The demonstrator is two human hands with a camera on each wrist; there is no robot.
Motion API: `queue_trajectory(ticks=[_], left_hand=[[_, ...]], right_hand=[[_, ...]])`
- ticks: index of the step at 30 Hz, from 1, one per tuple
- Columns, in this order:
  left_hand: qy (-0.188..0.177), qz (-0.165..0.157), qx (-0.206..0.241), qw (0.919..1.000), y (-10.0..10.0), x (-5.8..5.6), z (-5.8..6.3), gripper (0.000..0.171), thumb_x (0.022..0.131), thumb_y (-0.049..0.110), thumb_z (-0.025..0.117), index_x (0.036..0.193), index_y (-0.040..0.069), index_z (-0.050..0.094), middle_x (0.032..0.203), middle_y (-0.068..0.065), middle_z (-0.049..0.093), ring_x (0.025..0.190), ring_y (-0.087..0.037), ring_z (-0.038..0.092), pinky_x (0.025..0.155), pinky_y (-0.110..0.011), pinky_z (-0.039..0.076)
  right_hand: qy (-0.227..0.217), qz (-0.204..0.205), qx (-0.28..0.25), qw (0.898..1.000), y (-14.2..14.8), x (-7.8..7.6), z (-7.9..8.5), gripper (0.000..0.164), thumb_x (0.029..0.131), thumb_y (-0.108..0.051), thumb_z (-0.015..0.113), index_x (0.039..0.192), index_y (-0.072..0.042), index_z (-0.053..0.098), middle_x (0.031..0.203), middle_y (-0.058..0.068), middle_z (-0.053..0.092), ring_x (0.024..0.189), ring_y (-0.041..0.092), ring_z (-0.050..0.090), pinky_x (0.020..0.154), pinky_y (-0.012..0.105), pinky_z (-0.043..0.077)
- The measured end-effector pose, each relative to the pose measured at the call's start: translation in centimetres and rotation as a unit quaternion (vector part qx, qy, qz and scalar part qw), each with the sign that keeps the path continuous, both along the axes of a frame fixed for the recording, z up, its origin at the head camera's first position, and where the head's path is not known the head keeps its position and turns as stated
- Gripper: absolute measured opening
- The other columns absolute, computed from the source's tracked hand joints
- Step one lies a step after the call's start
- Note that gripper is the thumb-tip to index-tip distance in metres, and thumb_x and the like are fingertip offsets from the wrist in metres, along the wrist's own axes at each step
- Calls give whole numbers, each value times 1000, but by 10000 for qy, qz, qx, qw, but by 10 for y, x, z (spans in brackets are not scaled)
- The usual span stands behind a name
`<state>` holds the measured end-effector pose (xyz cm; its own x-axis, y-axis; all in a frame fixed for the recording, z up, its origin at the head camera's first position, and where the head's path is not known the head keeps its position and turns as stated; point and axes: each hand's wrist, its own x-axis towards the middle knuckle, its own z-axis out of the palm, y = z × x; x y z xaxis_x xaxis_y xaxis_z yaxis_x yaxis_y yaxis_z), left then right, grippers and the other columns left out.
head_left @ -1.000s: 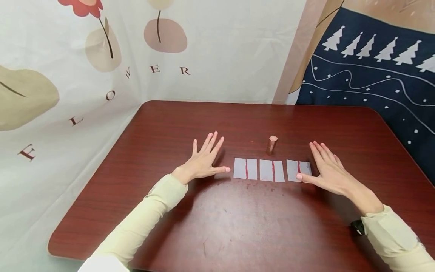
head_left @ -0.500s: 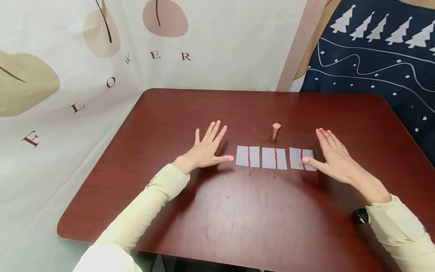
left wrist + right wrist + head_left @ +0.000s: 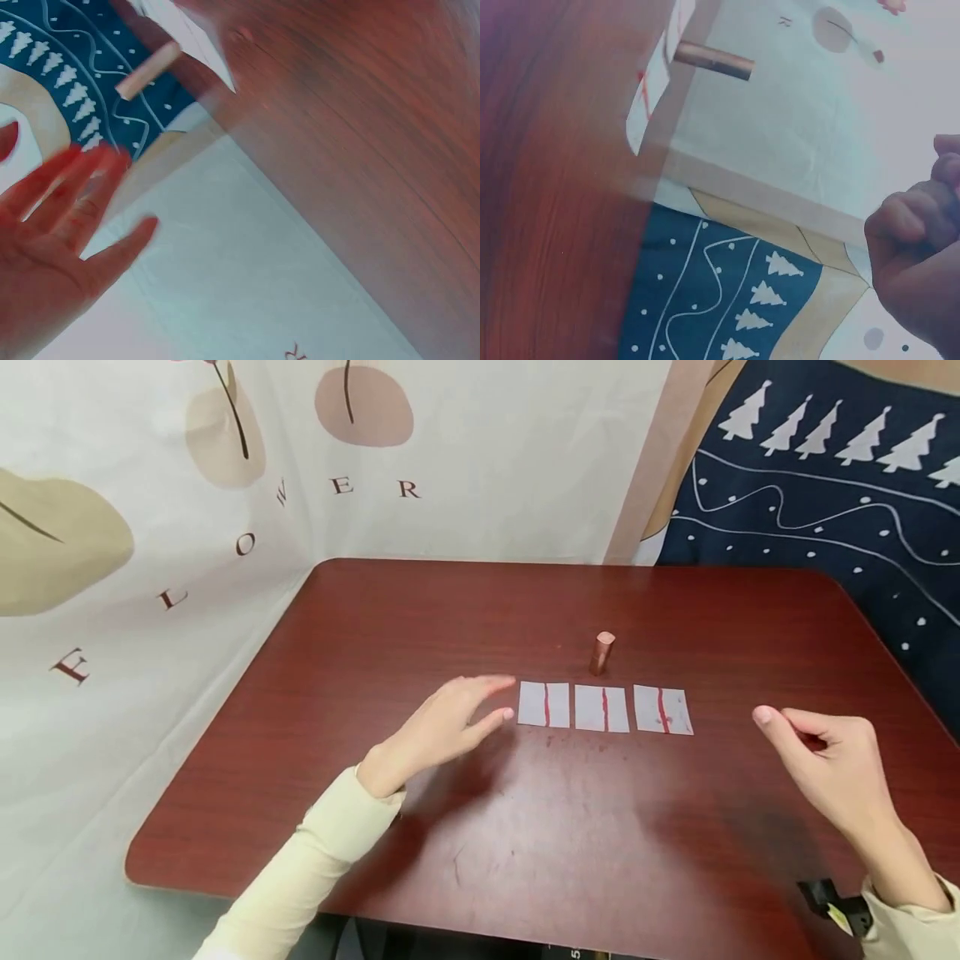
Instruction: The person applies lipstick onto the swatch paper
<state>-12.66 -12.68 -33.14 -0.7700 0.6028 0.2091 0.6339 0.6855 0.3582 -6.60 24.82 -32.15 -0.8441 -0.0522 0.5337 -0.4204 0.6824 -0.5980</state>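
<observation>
Three white paper squares lie in a row on the table, each with a red line down it: a left square (image 3: 544, 705), a middle square (image 3: 602, 708) and a right square (image 3: 663, 710). Just behind them stands a small copper-coloured cylinder (image 3: 602, 653), also visible in the right wrist view as a copper tube (image 3: 715, 61). My left hand (image 3: 442, 722) hovers beside the left square, fingers extended and thumb apart, holding nothing. Well to the right of the squares, my right hand (image 3: 840, 764) is raised with its fingers curled in and the thumb against them. Nothing shows in its grasp.
The reddish-brown wooden table (image 3: 450, 610) has rounded corners. A white printed cloth (image 3: 510, 460) hangs along its back and left, and a navy cloth with white trees (image 3: 817, 518) at the back right. A dark wrist device (image 3: 836, 906) sits below my right sleeve.
My right hand has drawn back to the right, away from the right square, and curled its flat fingers. My left hand has turned, its spread fingers coming together. Cylinder and squares stay put.
</observation>
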Motion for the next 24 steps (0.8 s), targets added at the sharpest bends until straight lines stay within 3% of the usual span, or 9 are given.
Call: queue_trajectory(ticks=[3,6,8,10,12,14,19,21,24], left_hand=[[121,-143,-54,9998,4,-5,-1,32,86,27,50,111,10,58,106,1,59,98,-14,52,84,-30,38],[-110,9,-520,9986,12,-26,-9,28,84,23,53,107,10,60,102,0,59,96,-16,52,83,-30,39],[-297,152,-857,9958,21,-43,-16,29,83,21,54,109,9,59,105,-3,57,99,-18,50,84,-31,38],[-488,276,-1136,9919,33,-58,-23,33,82,20,55,113,7,56,108,-5,55,100,-20,49,83,-32,38],[-698,353,-1378,9874,45,-69,-30,39,81,21,56,118,7,52,112,-7,51,102,-23,46,81,-35,39],[-1001,405,-1582,9815,55,-76,-35,46,80,24,56,122,8,48,116,-8,47,104,-25,43,80,-38,38],[-1448,702,-1734,9716,67,-85,-42,40,76,27,58,112,9,49,108,-7,45,100,-24,38,76,-40,35],[-1544,796,-1684,9703,67,-86,-41,27,76,24,59,98,9,53,99,-5,48,95,-23,39,73,-38,34],[-1735,785,-1554,9693,64,-87,-39,12,76,21,58,80,11,54,84,-1,52,87,-21,39,66,-35,32]], right_hand=[[-596,-97,696,9957,2,-13,-4,23,77,-16,63,58,-19,52,45,-8,31,41,4,26,39,19,19],[-1250,260,1801,9753,4,-46,-14,12,79,-23,62,83,-12,59,63,0,51,58,11,46,53,25,37],[-1647,679,2295,9569,3,-71,-23,31,78,-20,61,103,-1,55,84,13,57,77,24,51,67,39,41],[-2059,1003,2633,9371,1,-93,-34,47,76,-17,61,113,7,46,103,22,53,93,34,47,79,49,35],[-2365,1142,2821,9227,-2,-108,-44,55,72,-15,63,115,12,42,105,26,50,96,38,43,81,50,32],[-2706,1147,2837,9128,-4,-116,-52,55,68,-13,64,112,13,43,96,23,52,87,34,47,75,46,36],[-3141,1381,2330,9100,-1,-118,-52,22,69,-8,61,86,4,53,64,2,45,57,15,41,52,28,33],[-3167,1600,2115,9107,0,-115,-43,10,75,-9,59,80,-1,56,62,-1,44,57,13,41,51,26,32],[-3185,1874,1621,9150,-5,-112,-25,7,80,-11,56,82,-5,60,69,0,52,64,15,46,55,26,37]])
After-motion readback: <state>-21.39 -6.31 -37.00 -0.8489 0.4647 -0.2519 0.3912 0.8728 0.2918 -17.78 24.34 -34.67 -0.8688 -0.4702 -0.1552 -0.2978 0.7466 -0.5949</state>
